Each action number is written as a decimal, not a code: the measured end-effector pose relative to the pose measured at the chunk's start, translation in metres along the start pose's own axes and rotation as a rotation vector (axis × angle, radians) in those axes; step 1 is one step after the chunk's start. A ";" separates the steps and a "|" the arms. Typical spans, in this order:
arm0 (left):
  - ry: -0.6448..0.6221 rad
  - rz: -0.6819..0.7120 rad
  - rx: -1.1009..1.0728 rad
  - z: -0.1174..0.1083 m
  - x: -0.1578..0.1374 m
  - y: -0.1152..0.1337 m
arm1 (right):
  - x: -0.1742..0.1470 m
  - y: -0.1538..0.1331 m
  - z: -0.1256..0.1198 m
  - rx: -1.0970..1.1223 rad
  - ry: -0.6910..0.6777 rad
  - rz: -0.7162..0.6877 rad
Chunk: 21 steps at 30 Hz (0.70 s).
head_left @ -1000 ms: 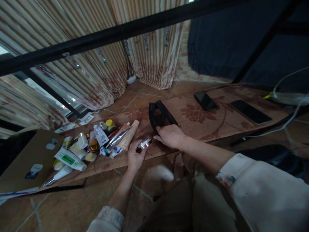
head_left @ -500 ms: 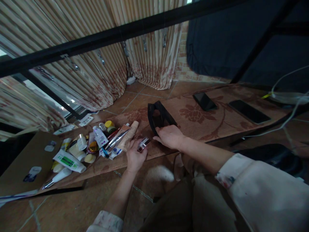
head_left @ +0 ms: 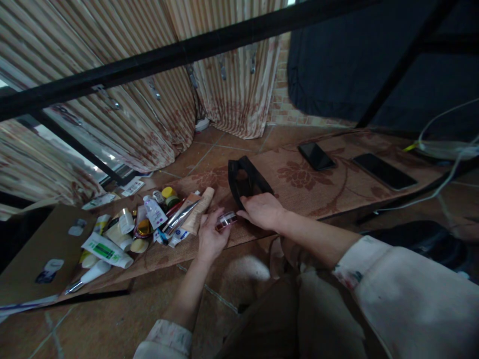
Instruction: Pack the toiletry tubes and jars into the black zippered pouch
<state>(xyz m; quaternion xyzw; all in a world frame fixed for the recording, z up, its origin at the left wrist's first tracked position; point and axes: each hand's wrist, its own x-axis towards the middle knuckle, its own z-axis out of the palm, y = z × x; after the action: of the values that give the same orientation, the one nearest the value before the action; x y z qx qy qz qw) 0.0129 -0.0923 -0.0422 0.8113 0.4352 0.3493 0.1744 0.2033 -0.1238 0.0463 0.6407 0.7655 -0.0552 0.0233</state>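
Observation:
In my left hand (head_left: 212, 238) is a small clear jar with a reddish-brown band (head_left: 226, 220), gripped between thumb and fingers and tilted on its side. Close to its right, my right hand (head_left: 262, 211) grips the near edge of a black open-topped pouch (head_left: 249, 180) that stands on the cloth. The pouch's mouth gapes, and its inside is too dark to make out. Left of my hands lies a pile of toiletries, with a beige tube (head_left: 202, 209), a white and purple tube (head_left: 155, 212), a white and green tube (head_left: 108, 249) and a yellow-lidded jar (head_left: 169, 192).
A patterned brown cloth (head_left: 299, 194) covers the long bench. Two phones, one smaller (head_left: 316, 155) and one larger (head_left: 384, 170), lie toward the right, near a white cable (head_left: 449, 179). At the left end stands a cardboard box (head_left: 45, 249). A black metal bar (head_left: 179, 56) crosses above.
My left hand has turned the jar to a flatter angle and brought it slightly right, nearer the pouch. My right hand and the pouch have stayed almost in place.

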 end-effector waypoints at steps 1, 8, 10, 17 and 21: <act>-0.005 -0.008 -0.025 0.001 0.000 0.002 | 0.000 0.000 0.000 0.001 0.014 -0.007; -0.043 -0.066 -0.144 0.008 -0.002 0.011 | -0.001 -0.001 -0.004 -0.003 -0.039 0.018; -0.049 -0.066 -0.139 0.008 -0.002 0.012 | -0.001 -0.001 -0.005 0.000 -0.043 0.017; -0.045 -0.059 -0.187 0.013 -0.004 0.011 | 0.000 0.000 -0.003 -0.006 -0.033 0.004; -0.053 -0.069 -0.234 0.020 -0.005 0.005 | 0.000 0.000 -0.002 -0.003 -0.019 0.005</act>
<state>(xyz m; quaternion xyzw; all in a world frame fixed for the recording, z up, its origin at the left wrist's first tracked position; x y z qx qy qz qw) 0.0283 -0.0993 -0.0549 0.7789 0.4144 0.3698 0.2912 0.2035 -0.1237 0.0485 0.6422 0.7636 -0.0600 0.0316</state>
